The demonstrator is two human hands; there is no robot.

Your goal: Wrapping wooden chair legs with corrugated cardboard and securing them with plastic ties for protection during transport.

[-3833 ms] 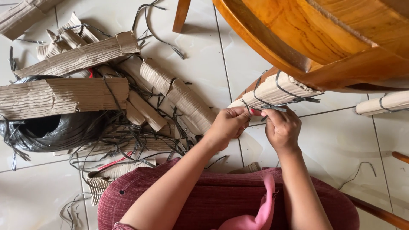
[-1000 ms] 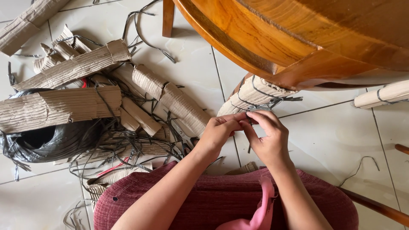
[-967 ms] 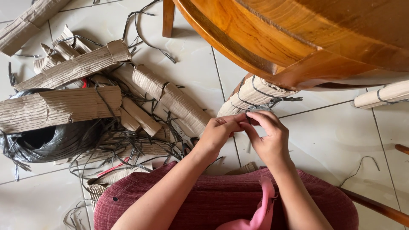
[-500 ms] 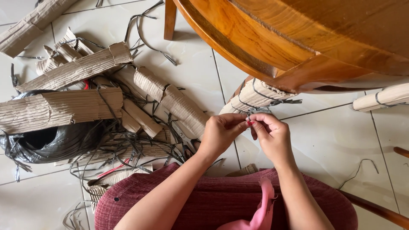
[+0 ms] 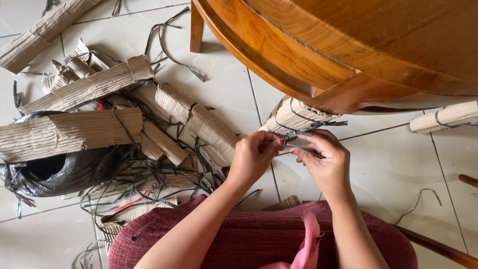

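Hands — left [image 5: 253,158], right [image 5: 323,158] — each grip closed on black strap [image 5: 298,144].

Two hands in view: left hand [image 5: 254,158], right hand [image 5: 323,162]. One wooden chair [image 5: 348,45]. One coil of black strapping [image 5: 55,172]. Two strap-bound cardboard rolls near the chair: one [image 5: 294,117] at the hands, one [image 5: 445,117] apart. The loose cardboard pieces [image 5: 74,129] overlap; their number cannot be told.

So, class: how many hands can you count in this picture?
2. The left hand and the right hand meet at the picture's middle, pinching dark strapping by a tied cardboard roll. None seem hidden.
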